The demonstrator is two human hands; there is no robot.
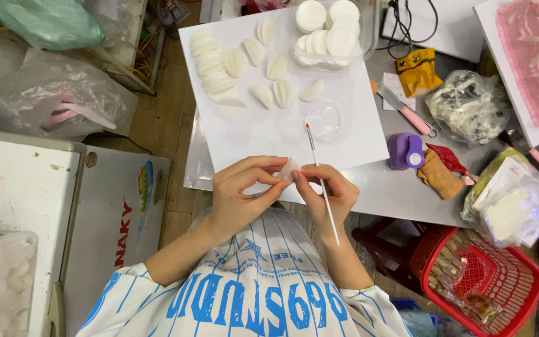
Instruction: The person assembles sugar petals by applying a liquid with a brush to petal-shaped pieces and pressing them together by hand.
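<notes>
My left hand and my right hand meet over the near edge of a white board, both pinching a small white folded disc between the fingertips. A thin white brush with an orange tip is also tucked in my right hand, its tip pointing away from me. On the board farther away lie several folded white shell-like pieces and a small clear heart-shaped dish. A clear box of round white discs stands at the board's far edge.
A purple punch tool, a pink-handled knife, a yellow packet and plastic bags lie on the grey table at right. A pink decorated cake sits far right. A red basket stands below; white boxes at left.
</notes>
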